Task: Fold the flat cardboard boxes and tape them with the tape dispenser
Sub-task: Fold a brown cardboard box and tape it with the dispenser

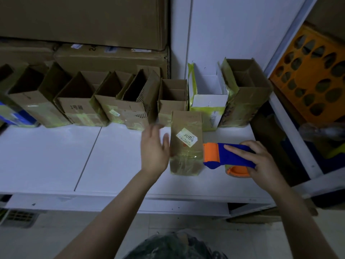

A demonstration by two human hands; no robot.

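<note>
The white worktop [56, 156] spreads wide and bare on the left, split by a thin seam [87, 156] that runs from the near edge to the far side. Its near edge crosses the view above the person's forearms. On the right it ends at a white shelf frame [291, 131], with an orange perforated crate [313, 81] behind it.

Large brown cartons [84, 21] are stacked against the far wall on the left. In front of them a row of folded boxes [78, 101] lines the far edge and closes that side off. They stand tightly side by side with their open mouths up, and inner flaps show in the dim insides. One is a white box [209, 101] wrapped in yellowish tape.

A small taped box [186, 146] with a pale label [187, 137] lies right of centre, just near of the row. The left hand [154, 148], blurred and with straight fingers, is just beside the box's left side and holds nothing. The right hand [261, 161] grips the blue and orange tape dispenser [224, 156], whose orange head meets the box's right edge.
</note>
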